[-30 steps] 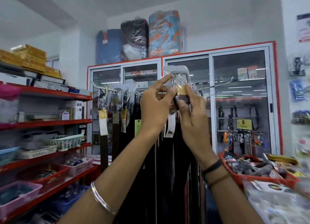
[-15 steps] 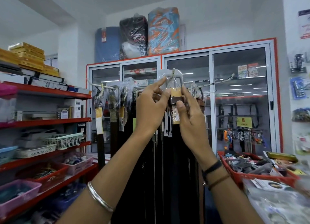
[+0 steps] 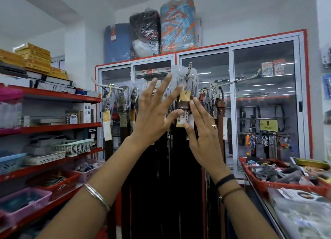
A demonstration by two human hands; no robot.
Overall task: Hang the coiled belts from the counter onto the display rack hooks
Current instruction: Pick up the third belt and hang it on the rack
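Observation:
A brown belt (image 3: pixel 183 104) with its buckle wrapped in clear plastic hangs from the centre hook (image 3: pixel 189 66) of the display rack, a yellow price tag (image 3: pixel 181 119) dangling below the buckle. My left hand (image 3: pixel 154 113) is just left of it, fingers spread wide and its thumb near the tag. On the belt's right side, my right hand (image 3: pixel 204 131) has straight fingers, and its fingertips rest against the strap and tag without gripping. Several other belts (image 3: pixel 123 111) hang from the rack arms on both sides.
Red shelves (image 3: pixel 53 95) with baskets and boxes run along the left. A glass-door cabinet (image 3: pixel 265 104) stands behind the rack. At the right, a counter carries a red basket (image 3: pixel 286 185) of small goods and plastic-wrapped packets (image 3: pixel 304 219).
Both hands were pinching the belt's buckle up at the hook. They have now opened and dropped slightly, and the belt hangs on the hook by itself.

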